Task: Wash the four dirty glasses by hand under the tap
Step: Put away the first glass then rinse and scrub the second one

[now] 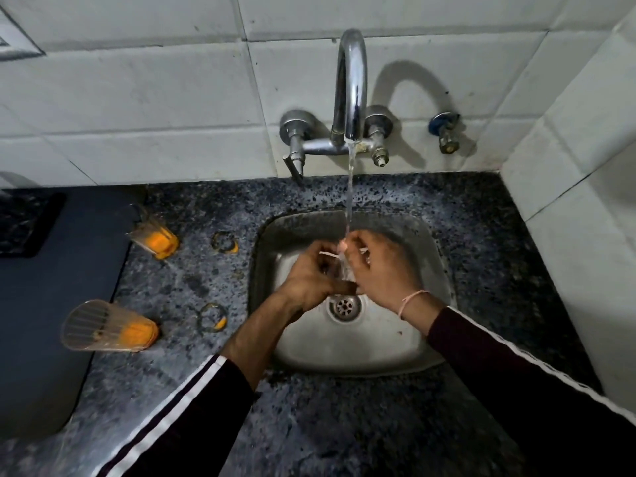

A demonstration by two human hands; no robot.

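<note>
Speckled desk (344,425), steel sink (406,352): tap (351,84) running, my left hand (309,277) and right hand (382,270) both grip a clear glass (339,266) between them under the stream.

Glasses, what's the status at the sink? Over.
Both hands, left hand and right hand, hold one glass under running tap. Two dirty glasses wait on counter. Nothing blocking.

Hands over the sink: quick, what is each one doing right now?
Left hand: fingers curled round a clear glass held under the running water.
Right hand: fingers curled on the same glass, at its rim.
</note>
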